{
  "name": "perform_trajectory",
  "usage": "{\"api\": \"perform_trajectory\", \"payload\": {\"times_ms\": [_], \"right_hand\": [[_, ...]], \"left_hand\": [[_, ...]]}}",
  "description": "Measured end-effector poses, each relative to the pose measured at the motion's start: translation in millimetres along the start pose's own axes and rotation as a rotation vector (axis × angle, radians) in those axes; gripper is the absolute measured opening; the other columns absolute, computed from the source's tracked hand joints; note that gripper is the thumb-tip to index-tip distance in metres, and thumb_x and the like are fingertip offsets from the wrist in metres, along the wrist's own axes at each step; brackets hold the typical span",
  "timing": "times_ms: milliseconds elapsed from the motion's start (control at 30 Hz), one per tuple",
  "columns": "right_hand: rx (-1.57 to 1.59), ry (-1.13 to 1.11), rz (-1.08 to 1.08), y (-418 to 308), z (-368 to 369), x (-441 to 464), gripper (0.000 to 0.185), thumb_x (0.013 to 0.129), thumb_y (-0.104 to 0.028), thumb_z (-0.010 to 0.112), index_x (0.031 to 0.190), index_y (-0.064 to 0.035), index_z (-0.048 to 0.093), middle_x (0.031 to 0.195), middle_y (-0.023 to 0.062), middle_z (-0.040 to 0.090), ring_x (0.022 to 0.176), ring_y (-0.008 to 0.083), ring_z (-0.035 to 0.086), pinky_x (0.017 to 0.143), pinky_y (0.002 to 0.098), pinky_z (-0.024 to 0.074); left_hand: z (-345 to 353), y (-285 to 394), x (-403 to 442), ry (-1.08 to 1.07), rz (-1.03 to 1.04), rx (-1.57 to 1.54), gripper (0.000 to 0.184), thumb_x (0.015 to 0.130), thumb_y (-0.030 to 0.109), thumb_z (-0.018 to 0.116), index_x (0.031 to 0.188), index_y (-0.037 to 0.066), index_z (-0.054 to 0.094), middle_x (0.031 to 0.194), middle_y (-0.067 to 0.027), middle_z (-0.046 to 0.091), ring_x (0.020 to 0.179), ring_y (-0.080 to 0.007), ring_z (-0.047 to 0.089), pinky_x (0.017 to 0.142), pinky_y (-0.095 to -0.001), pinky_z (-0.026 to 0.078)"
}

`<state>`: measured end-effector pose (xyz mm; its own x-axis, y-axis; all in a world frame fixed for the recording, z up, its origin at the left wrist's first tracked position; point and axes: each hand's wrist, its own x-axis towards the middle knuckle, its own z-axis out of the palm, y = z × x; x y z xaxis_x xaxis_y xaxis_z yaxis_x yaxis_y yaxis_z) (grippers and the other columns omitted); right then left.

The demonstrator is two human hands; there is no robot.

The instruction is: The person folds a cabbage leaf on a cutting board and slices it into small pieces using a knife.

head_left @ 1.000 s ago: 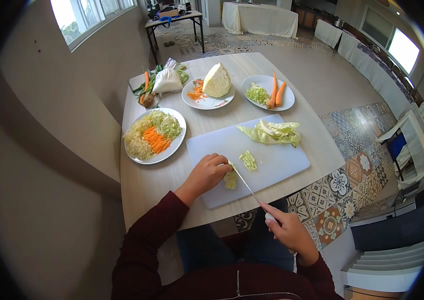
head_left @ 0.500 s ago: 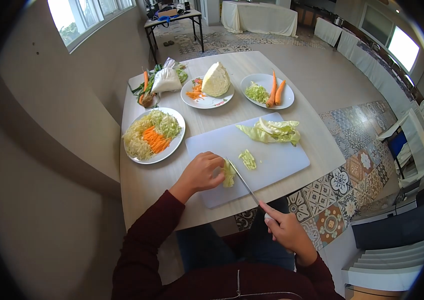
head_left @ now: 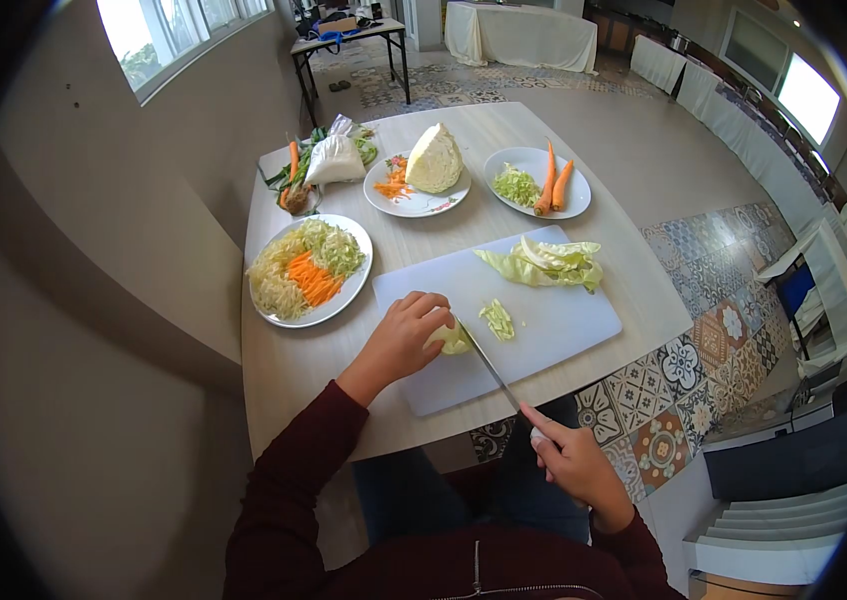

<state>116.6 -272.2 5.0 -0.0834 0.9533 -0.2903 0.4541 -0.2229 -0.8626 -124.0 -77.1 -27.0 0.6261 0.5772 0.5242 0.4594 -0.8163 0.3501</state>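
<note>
Knife point(head_left: 491, 368) gripped by handle in right hand point(head_left: 574, 458), blade slanted over cutting board point(head_left: 564, 335). Cabbage piece point(head_left: 455, 341) held on board, just beside blade, by left hand point(head_left: 406, 335), fingers bent. Fingertips best tucked back, blade guided by knuckles, slices cut thin and even. Cut strips point(head_left: 497, 320) left apart; cabbage leaves point(head_left: 544, 264) laid toward far edge.

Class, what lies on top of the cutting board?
The cutting board holds cabbage leaves, cut strips and a smaller piece; the left hand hides part of that piece.
</note>
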Motion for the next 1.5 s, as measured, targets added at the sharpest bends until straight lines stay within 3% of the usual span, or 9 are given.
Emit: {"api": "perform_trajectory", "payload": {"times_ms": [100, 300, 400, 500, 600, 733, 933, 1033, 1500], "right_hand": [[0.006, -0.005, 0.010, -1, 0, 0, 0.048, 0.097, -0.014, 0.051, 0.145, -0.0119, 0.048, 0.056, 0.0090, 0.055, 0.050, 0.0130, 0.057, 0.058, 0.0314, 0.0508], [0.022, -0.005, 0.023, -3, 1, -1, 0.048, 0.097, -0.014, 0.050, 0.146, -0.0125, 0.048, 0.056, 0.0078, 0.055, 0.050, 0.0127, 0.056, 0.058, 0.0311, 0.0509], [0.049, 0.002, 0.031, -3, 2, -1, 0.048, 0.097, -0.011, 0.052, 0.145, -0.0141, 0.050, 0.061, 0.0035, 0.057, 0.050, 0.0081, 0.054, 0.054, 0.0257, 0.0494], [0.054, 0.013, 0.013, 0, 3, -1, 0.048, 0.097, -0.009, 0.052, 0.144, -0.0145, 0.051, 0.063, 0.0017, 0.058, 0.051, 0.0060, 0.053, 0.053, 0.0231, 0.0485], [0.024, 0.043, -0.034, 3, 5, -3, 0.049, 0.096, -0.008, 0.053, 0.144, -0.0142, 0.052, 0.064, 0.0021, 0.059, 0.051, 0.0063, 0.052, 0.052, 0.0235, 0.0484], [-0.037, 0.158, -0.151, 13, 5, -4, 0.049, 0.095, -0.007, 0.054, 0.144, -0.0143, 0.052, 0.064, 0.0025, 0.060, 0.050, 0.0068, 0.053, 0.052, 0.0239, 0.0480], [-0.122, 0.108, -0.174, 4, 1, -7, 0.050, 0.094, -0.008, 0.056, 0.143, -0.0149, 0.053, 0.061, 0.0030, 0.059, 0.050, 0.0092, 0.055, 0.053, 0.0252, 0.0480], [-0.087, 0.080, -0.138, -7, 1, -10, 0.046, 0.092, -0.012, 0.057, 0.139, -0.0098, 0.055, 0.074, 0.0243, 0.062, 0.065, 0.0410, 0.061, 0.063, 0.0390, 0.0496], [-0.176, -0.019, -0.032, -19, -12, -18, 0.047, 0.095, -0.012, 0.053, 0.141, -0.0072, 0.051, 0.065, 0.0257, 0.056, 0.058, 0.0427, 0.058, 0.059, 0.0428, 0.0475]], "left_hand": [[14, -13, -4, -0.138, 0.140, -0.129, 0.016, 0.073, -0.004, 0.069, 0.086, 0.003, 0.069, 0.114, -0.0103, 0.067, 0.108, -0.0287, 0.062, 0.092, -0.0390, 0.052], [13, -14, -10, -0.184, 0.163, -0.114, 0.025, 0.075, -0.005, 0.064, 0.097, 0.004, 0.071, 0.110, -0.0107, 0.068, 0.106, -0.0298, 0.063, 0.091, -0.0380, 0.052], [15, -12, -14, -0.305, -0.015, -0.116, 0.024, 0.077, -0.004, 0.061, 0.097, 0.005, 0.071, 0.106, -0.0114, 0.069, 0.100, -0.0310, 0.064, 0.088, -0.0382, 0.053], [10, 1, -10, -0.274, -0.146, -0.135, 0.027, 0.078, -0.003, 0.059, 0.100, 0.006, 0.071, 0.102, -0.0120, 0.068, 0.096, -0.0314, 0.064, 0.085, -0.0388, 0.053], [13, -1, -10, -0.264, 0.003, -0.104, 0.031, 0.078, -0.004, 0.058, 0.103, 0.006, 0.071, 0.102, -0.0119, 0.068, 0.096, -0.0308, 0.064, 0.085, -0.0391, 0.053], [15, -1, -13, -0.243, 0.028, -0.066, 0.033, 0.078, -0.004, 0.058, 0.105, 0.007, 0.072, 0.102, -0.0106, 0.068, 0.096, -0.0303, 0.064, 0.086, -0.0389, 0.053], [13, 1, -12, -0.259, 0.021, -0.050, 0.032, 0.079, -0.003, 0.058, 0.106, 0.008, 0.072, 0.104, -0.0098, 0.068, 0.096, -0.0298, 0.064, 0.086, -0.0384, 0.053], [15, 0, -12, -0.248, 0.026, -0.052, 0.032, 0.080, -0.003, 0.057, 0.105, 0.008, 0.073, 0.103, -0.0099, 0.068, 0.096, -0.0297, 0.064, 0.086, -0.0385, 0.052], [17, 1, -13, -0.238, -0.009, -0.063, 0.030, 0.080, -0.001, 0.058, 0.104, 0.009, 0.074, 0.103, -0.0092, 0.068, 0.097, -0.0298, 0.064, 0.087, -0.0392, 0.051]]}}
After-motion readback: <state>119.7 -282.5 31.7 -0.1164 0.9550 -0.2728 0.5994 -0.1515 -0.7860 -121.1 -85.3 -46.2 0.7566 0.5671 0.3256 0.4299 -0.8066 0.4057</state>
